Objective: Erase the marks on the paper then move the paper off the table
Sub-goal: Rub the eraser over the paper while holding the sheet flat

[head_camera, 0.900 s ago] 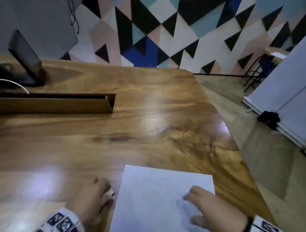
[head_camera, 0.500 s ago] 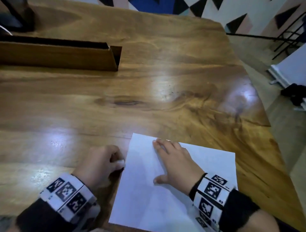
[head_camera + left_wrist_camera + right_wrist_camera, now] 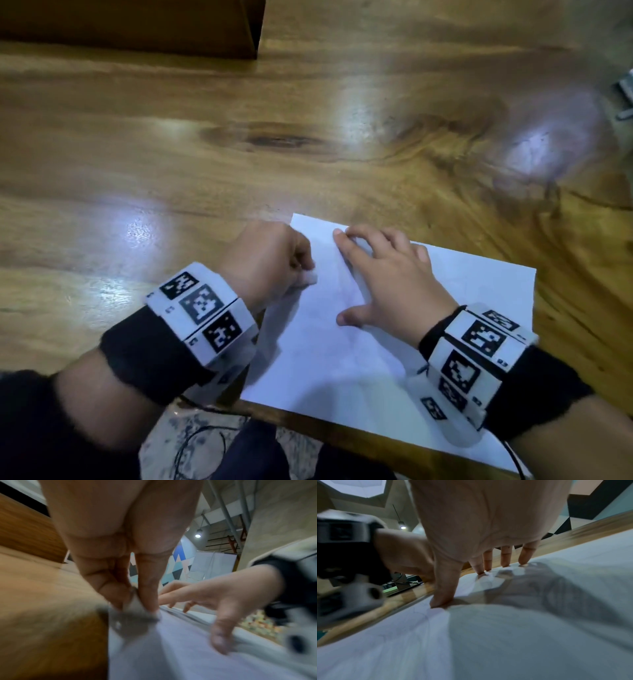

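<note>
A white sheet of paper (image 3: 342, 359) lies at the near edge of the wooden table (image 3: 239, 154), its near side hanging slightly past the edge. Faint pencil marks (image 3: 556, 595) show on it in the right wrist view. My left hand (image 3: 274, 260) pinches a small white eraser (image 3: 309, 277) between thumb and fingers, its tip on the paper's left part (image 3: 135, 605). My right hand (image 3: 383, 274) presses flat on the paper with fingers spread, just right of the eraser (image 3: 488, 561).
A low wooden box (image 3: 137, 27) stands at the far left of the table. The table's right edge and the floor (image 3: 620, 85) show at the far right. Below the near edge are my legs and a thin black cable (image 3: 198, 445).
The view has tilted down and come closer. My left hand has carried the eraser from beside the paper onto its left part. My right hand stays pressed on the sheet.
</note>
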`<state>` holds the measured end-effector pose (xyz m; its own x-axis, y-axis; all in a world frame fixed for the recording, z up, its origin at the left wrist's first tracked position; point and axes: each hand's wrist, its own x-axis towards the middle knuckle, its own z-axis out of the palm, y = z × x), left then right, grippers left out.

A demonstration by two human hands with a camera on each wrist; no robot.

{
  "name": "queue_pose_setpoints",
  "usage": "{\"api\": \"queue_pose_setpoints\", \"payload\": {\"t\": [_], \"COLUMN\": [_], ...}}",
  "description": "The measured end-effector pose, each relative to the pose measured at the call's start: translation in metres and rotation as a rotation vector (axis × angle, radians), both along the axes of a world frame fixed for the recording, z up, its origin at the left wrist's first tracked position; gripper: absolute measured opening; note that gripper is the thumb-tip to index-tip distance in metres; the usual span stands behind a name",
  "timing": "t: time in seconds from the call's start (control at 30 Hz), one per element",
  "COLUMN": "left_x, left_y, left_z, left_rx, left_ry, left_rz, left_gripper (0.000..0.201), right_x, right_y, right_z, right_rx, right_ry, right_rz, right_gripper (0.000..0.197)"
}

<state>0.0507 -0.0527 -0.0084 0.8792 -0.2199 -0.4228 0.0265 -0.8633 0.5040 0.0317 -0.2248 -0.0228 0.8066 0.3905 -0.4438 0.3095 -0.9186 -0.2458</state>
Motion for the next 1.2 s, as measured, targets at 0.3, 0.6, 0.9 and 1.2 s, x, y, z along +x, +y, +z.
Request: {"api": "queue_pose_setpoints", "payload": {"t": [0.3, 0.6, 0.9, 1.2], "left_x": [0.026, 0.033, 0.001, 0.0], "left_y": [0.002, 0.003, 0.008, 0.003], "left_z": [0.001, 0.004, 0.009, 0.003], "left_rx": [-0.023, 0.0, 0.03, 0.068], "left_ry": [-0.131, -0.141, 0.072, -0.113], "left_rz": [0.096, 0.122, 0.051, -0.095], "left_gripper": [0.013, 0.015, 0.011, 0.01], "right_x": [0.004, 0.004, 0.005, 0.002], "right_y": [0.002, 0.003, 0.003, 0.009], "right_z": [0.0, -0.001, -0.001, 0.0], "right_rx": [-0.036, -0.048, -0.055, -0.079], "right_ry": [-0.033, -0.032, -0.047, -0.042], "right_rz": [0.042, 0.06, 0.079, 0.029], "right_gripper": [0.108, 0.108, 0.109, 0.109]}}
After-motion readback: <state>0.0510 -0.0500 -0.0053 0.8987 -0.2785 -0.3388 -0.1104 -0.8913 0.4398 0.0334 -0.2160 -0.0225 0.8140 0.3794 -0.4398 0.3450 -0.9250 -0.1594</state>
